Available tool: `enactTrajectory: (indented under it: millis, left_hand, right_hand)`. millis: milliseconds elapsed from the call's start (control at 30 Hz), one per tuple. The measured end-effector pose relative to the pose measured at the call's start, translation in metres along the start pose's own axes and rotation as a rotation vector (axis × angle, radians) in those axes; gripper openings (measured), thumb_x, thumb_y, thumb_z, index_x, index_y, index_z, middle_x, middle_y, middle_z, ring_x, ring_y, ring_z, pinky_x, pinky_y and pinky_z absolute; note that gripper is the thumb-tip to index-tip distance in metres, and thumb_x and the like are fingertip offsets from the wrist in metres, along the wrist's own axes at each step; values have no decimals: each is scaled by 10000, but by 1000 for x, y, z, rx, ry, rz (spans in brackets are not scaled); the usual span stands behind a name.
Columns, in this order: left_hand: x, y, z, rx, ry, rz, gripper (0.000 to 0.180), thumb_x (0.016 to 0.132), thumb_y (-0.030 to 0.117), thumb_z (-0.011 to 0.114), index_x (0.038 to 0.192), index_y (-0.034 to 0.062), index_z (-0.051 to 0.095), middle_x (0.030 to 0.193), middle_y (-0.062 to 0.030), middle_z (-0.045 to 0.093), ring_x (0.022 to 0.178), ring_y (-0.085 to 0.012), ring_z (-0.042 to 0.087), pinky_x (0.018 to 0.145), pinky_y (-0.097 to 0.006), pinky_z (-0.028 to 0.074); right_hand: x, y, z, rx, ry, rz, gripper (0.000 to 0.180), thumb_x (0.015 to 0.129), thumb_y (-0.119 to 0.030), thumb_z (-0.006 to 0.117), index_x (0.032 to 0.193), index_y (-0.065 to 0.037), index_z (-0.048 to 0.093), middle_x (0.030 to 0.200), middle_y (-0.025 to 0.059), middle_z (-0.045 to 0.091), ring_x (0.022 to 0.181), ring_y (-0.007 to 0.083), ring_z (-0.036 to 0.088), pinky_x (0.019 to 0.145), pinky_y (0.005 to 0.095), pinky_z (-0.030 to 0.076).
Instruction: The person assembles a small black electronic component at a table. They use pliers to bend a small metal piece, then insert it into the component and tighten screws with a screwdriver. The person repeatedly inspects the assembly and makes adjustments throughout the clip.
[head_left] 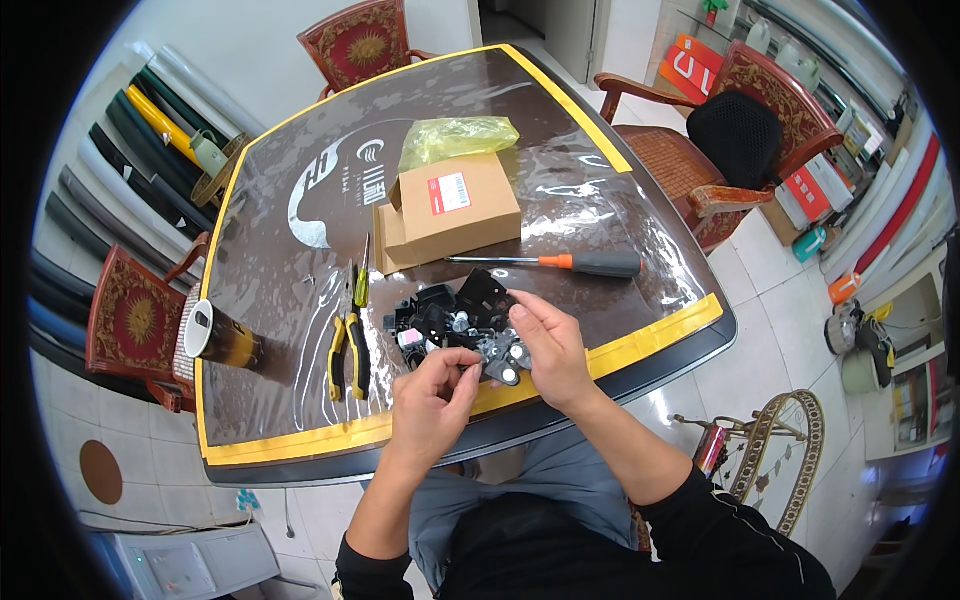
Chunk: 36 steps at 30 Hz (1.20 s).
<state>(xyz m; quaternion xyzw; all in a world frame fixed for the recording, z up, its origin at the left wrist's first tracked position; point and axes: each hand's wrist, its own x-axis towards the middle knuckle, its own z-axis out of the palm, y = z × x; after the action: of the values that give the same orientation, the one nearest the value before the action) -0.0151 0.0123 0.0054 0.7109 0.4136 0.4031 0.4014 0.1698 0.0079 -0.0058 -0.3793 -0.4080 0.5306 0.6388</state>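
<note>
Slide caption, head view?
Left hand and right hand at a grey part beside black plastic pieces, with pliers, an orange-and-grey screwdriver and a cardboard box on the table.

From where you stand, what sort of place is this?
Probably a small workshop or shop: coloured rolls line the left side, while pliers and an orange-and-grey screwdriver lie on the table.

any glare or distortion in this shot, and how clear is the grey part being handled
Head view: fisheye bows the edges of the table, surround black; head view: pale glare on its glossy top; head view: grey part visible, fine detail too small to tell.
</note>
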Motion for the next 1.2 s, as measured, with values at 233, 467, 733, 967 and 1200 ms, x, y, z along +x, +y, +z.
enactTrajectory:
  millis: [233,467,733,967,1200]
  left_hand:
    - [0,3,1,70,23,66,105,973,-21,708,1077,-31,696,649,10,642,499,-31,562,447,-205,413]
    - [-3,3,4,102,64,51,94,964,-26,712,1055,-36,691,669,2,658,519,-23,572,451,-201,427]
    - [-13,0,20,-206,230,-57,122,972,-47,681,1087,-35,640,756,-29,683,599,-52,630,509,-203,499]
    - [-15,2,19,-283,309,-66,108,1002,-51,630,1102,-27,598,858,-81,707,704,-109,701,548,-207,545]
    - [-24,-1,5,-332,259,-52,117,999,-70,620,1099,-22,585,1016,-118,702,844,-140,726,695,-262,623]
  right_hand:
    - [1,2,2,-66,32,-44,400,1123,-221,529,1368,87,597,973,14,677,853,43,609,734,227,520]
    - [2,6,-3,-197,38,-16,402,1112,-203,547,1386,88,600,1087,11,699,944,37,592,830,209,489]
    - [3,4,4,-142,69,-133,351,1118,-205,529,1306,71,637,932,-7,670,824,42,570,720,223,487]
    - [4,-1,4,118,18,22,340,1128,-181,494,1343,52,619,955,24,701,753,44,636,621,213,540]
    - [5,6,4,-175,78,-108,358,1109,-175,538,1329,89,636,1042,38,721,920,56,633,788,227,523]
